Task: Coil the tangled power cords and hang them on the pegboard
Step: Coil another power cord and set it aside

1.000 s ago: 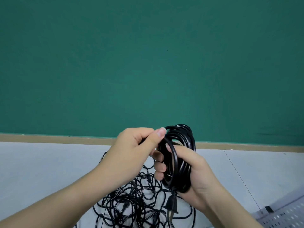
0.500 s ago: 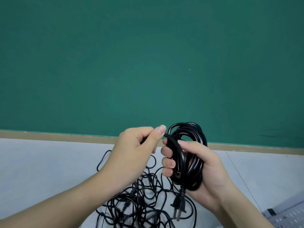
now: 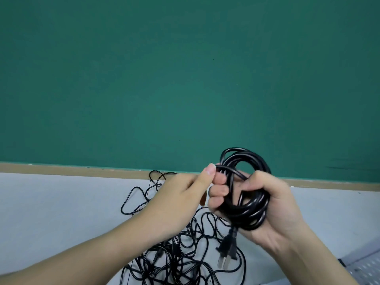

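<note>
Pale grey table [image 3: 61, 212] under tangled cords

Loose black cords [image 3: 181, 254] sprawl mid-table; a perforated white board [image 3: 366, 268] lies at its right edge.

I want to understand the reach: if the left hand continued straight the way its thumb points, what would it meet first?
Probably the coiled cord in the right hand; the left hand already pinches a strand at it.

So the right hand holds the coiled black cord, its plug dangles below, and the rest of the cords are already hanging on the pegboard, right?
Not quite. The head view shows the right hand holding the coiled black cord with its plug dangling below, but the rest of the cords lie tangled on the table, not hung.
</note>
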Available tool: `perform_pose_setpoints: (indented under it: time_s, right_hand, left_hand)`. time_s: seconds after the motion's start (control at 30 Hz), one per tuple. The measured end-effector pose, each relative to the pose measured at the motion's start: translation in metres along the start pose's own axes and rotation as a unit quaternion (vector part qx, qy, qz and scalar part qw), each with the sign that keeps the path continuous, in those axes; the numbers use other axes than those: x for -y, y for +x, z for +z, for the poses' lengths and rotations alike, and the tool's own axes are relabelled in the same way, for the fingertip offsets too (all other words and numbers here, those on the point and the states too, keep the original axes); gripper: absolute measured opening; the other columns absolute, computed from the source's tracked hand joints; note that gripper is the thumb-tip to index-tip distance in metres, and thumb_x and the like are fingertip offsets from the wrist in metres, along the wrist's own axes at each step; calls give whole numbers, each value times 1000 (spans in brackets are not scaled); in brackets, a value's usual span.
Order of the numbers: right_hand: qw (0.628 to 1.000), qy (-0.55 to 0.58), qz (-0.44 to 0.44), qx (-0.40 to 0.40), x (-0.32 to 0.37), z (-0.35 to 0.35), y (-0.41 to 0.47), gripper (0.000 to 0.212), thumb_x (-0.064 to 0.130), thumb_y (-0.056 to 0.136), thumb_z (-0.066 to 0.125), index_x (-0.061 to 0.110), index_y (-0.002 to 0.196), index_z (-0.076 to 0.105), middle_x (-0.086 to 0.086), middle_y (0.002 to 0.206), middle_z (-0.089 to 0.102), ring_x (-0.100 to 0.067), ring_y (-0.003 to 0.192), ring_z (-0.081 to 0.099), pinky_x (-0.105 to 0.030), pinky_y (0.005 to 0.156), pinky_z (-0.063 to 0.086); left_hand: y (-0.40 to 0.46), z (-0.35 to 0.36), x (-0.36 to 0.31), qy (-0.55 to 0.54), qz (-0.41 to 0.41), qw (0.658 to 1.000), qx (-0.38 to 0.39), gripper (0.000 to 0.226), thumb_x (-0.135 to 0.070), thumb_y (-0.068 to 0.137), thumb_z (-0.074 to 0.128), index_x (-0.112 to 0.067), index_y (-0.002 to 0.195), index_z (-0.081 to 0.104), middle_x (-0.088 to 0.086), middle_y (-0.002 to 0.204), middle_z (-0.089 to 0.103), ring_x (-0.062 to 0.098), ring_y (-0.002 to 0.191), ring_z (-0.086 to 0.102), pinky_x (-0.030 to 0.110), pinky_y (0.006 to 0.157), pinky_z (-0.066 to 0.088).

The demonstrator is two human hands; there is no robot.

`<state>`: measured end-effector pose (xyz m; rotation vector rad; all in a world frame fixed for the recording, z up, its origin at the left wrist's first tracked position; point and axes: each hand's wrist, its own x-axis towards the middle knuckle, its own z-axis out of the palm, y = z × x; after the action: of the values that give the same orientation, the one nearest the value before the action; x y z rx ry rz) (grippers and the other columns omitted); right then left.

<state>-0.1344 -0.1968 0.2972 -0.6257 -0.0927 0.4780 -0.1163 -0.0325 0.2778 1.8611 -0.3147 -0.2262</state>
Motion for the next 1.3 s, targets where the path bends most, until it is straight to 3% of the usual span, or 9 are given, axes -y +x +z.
perform_pose_setpoints:
  time_s: [0.17,0.33,0.47,0.57,0.7,0.87,1.03,1.17,1.3]
  right_hand:
    - [995,17,-82,-56,20,-7,-2,51,-1,58,57,7,108,48,-12,88,51,-20,73,48,-34,66,50]
    - [985,-133,-76,-86,19,-12,-6,43,5,55,66,0,98,66,-17,94,57,-24,74,55,-37,70,53]
    - [960,-253,-43,-115,8,-12,-7,40,13,67,62,5,103,79,-17,90,60,-24,80,57,-33,75,47]
    - [951,-281,-48,-118,-1,-9,-4,42,16,71,60,6,107,79,-14,94,66,-20,86,60,-32,77,48]
    - [955,-258,-55,-135,-6,-7,-1,30,15,67,61,10,91,80,-15,94,65,-23,87,59,-30,71,51]
    - [968,-212,-54,-122,-9,-3,0,27,14,69,56,14,80,81,-14,101,76,-32,103,68,-49,99,47]
    - [986,-130,-67,-85,-5,1,-3,32,8,68,54,3,97,68,-15,92,67,-31,89,69,-45,69,58]
    - [985,-77,-112,-109,5,-1,2,39,5,65,54,4,103,58,-13,89,58,-27,74,60,-42,75,56]
    - [974,-69,-162,-141,16,-4,3,37,7,69,48,7,106,51,-11,84,53,-22,69,50,-36,66,50]
  left_hand:
    - [3,-4,4,131,3,991,-13,76,-79,91,22,-16,63,53,-9,54,42,11,54,40,30,59,35]
    - [3,-12,8,58,-9,998,33,69,-76,96,35,-19,56,31,-5,54,21,21,55,17,34,54,15]
    - [-2,-6,2,-84,-52,990,101,67,-62,101,40,-18,53,28,3,53,15,21,52,12,36,55,13]
    - [-5,3,2,-85,-83,985,125,63,-51,107,35,-18,53,28,3,53,16,21,52,13,39,59,13]
    - [-1,6,8,-50,-108,984,135,66,-59,105,34,-18,53,31,0,52,20,21,51,16,33,54,20]
    - [0,6,12,-32,-125,982,135,69,-66,103,33,-19,52,40,-3,51,26,16,48,24,26,52,28]
    - [-2,6,5,-36,-119,980,154,68,-72,97,35,-19,59,53,-4,53,27,16,53,26,29,58,29]
    - [-1,6,2,4,-76,986,149,59,-65,99,40,-25,61,60,-10,53,32,13,52,29,33,59,28]
    - [-2,6,1,46,-75,985,150,59,-66,99,40,-25,65,64,-4,54,34,16,50,28,32,54,26]
